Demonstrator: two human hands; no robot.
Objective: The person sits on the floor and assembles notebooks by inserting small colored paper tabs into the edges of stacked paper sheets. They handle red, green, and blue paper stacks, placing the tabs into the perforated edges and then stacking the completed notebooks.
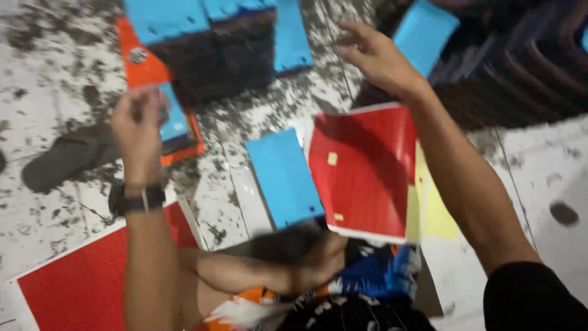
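Note:
My left hand [138,125] is raised over the floor at the left, fingers curled, blurred by motion; it looks to hold nothing, with a black wristband below it. My right hand [376,55] is lifted at the upper middle with fingers spread and nothing in it. Below my right forearm lies a red sheet with a white edge [361,171], and a blue sheet [283,176] lies beside it on the left. A yellow sheet [436,211] sticks out from under the red one.
The floor [43,79] is white and speckled with black. An orange sheet [138,58] and blue sheets [165,18] lie by a dark box at the top. A dark sandal [61,159] is at left, another red sheet [79,282] at bottom left. Dark stacked chairs [527,61] stand top right.

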